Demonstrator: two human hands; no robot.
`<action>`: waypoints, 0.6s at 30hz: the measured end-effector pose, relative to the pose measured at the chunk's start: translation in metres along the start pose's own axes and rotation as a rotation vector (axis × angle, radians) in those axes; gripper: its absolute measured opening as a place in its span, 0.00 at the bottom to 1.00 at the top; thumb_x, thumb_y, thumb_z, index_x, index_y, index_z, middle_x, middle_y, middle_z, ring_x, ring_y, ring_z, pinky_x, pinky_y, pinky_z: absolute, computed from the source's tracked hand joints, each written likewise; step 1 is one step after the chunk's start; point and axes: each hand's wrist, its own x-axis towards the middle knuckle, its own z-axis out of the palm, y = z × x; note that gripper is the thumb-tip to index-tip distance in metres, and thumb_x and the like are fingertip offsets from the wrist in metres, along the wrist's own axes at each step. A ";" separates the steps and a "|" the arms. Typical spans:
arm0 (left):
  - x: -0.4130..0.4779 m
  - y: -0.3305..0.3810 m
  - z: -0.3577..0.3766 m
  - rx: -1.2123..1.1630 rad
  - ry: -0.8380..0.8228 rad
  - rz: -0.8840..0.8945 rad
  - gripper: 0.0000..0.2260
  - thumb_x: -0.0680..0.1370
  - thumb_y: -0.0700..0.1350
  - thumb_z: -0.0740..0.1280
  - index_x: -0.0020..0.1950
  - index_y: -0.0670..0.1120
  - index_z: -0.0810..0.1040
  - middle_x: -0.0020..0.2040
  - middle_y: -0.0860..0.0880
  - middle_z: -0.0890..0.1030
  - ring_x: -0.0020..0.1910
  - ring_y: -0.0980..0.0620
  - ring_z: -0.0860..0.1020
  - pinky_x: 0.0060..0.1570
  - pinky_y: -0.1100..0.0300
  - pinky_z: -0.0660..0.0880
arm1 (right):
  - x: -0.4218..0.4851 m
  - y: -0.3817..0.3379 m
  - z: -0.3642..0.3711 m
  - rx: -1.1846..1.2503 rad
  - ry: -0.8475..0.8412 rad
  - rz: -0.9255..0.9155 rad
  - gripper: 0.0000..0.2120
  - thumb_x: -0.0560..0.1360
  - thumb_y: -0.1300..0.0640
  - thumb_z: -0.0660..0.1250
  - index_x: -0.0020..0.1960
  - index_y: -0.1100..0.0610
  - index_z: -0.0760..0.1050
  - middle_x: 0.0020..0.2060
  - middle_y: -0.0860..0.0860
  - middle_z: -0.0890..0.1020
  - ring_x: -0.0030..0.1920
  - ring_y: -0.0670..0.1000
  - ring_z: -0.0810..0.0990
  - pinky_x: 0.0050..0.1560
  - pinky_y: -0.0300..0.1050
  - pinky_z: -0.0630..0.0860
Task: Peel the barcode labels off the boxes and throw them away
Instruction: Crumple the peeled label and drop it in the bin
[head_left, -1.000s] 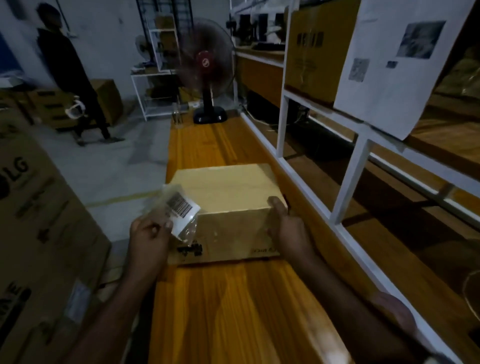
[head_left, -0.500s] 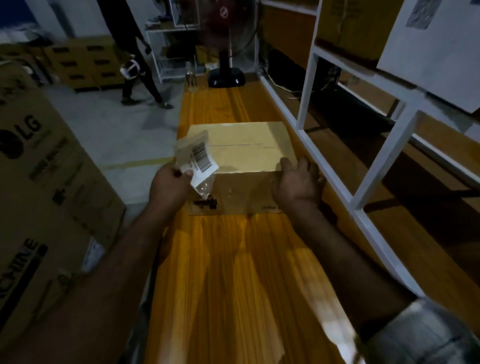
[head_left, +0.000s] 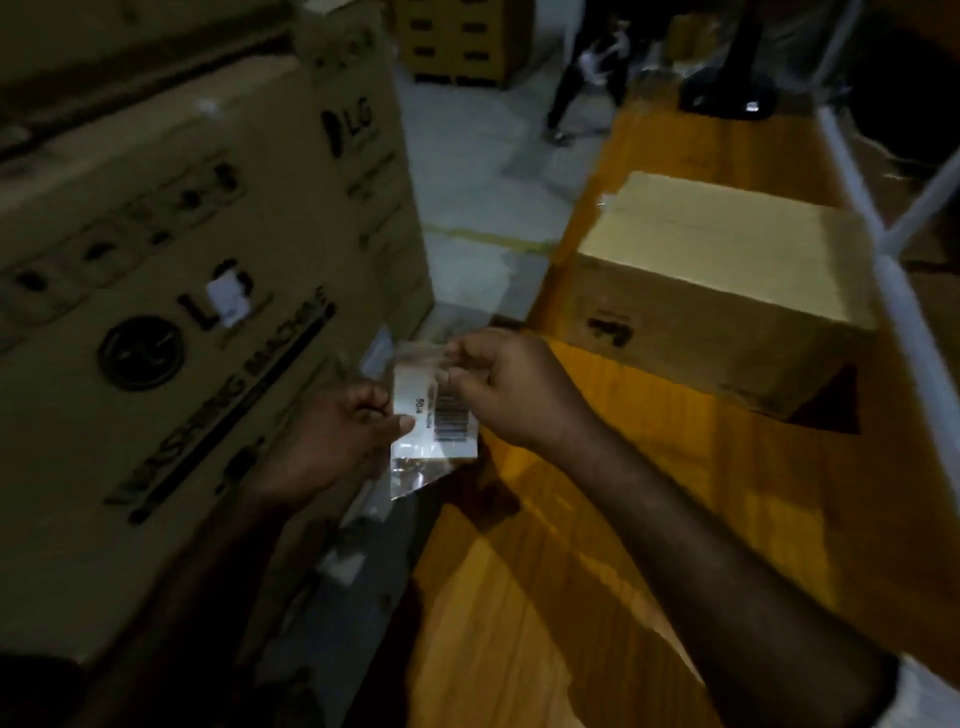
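Barcode label (head_left: 434, 415) is being pinched mid-frame, off the box (head_left: 727, 280) (upper rt): left hand (head_left: 332, 441) at side edge, right hand (head_left: 511, 392) at top. Adhesive is best being folded inward before binning.

Site is reading as a warehouse or stockroom, dimly lit. A tall LG washing-machine carton (head_left: 182, 312) is standing on the left. More printed cartons (head_left: 457, 41) are sitting stacked at the far end. A bare grey concrete floor (head_left: 483, 171) is running between them, with a yellow line (head_left: 488, 240) crossing it. A long wooden counter (head_left: 571, 597) is carrying a plain cardboard box (head_left: 727, 260). White metal shelving (head_left: 852, 182) is running along the counter's right edge.
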 end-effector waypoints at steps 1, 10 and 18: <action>-0.015 -0.010 -0.015 0.002 0.032 -0.018 0.06 0.74 0.36 0.73 0.44 0.34 0.80 0.34 0.47 0.84 0.33 0.56 0.80 0.35 0.63 0.78 | 0.002 -0.012 0.014 0.006 -0.049 -0.032 0.07 0.76 0.56 0.68 0.53 0.54 0.81 0.48 0.51 0.84 0.48 0.49 0.82 0.48 0.54 0.80; -0.168 -0.106 -0.135 -0.209 0.366 -0.321 0.21 0.49 0.55 0.84 0.31 0.46 0.82 0.25 0.51 0.76 0.24 0.57 0.70 0.25 0.67 0.67 | -0.012 -0.111 0.150 0.116 -0.400 -0.242 0.05 0.74 0.58 0.69 0.43 0.50 0.75 0.36 0.48 0.82 0.39 0.47 0.81 0.40 0.45 0.77; -0.299 -0.176 -0.179 0.017 0.577 -0.488 0.05 0.73 0.42 0.76 0.40 0.45 0.81 0.32 0.56 0.79 0.28 0.64 0.75 0.30 0.72 0.69 | -0.070 -0.196 0.273 0.052 -0.665 -0.378 0.06 0.74 0.61 0.70 0.38 0.54 0.78 0.38 0.47 0.82 0.39 0.48 0.81 0.41 0.48 0.80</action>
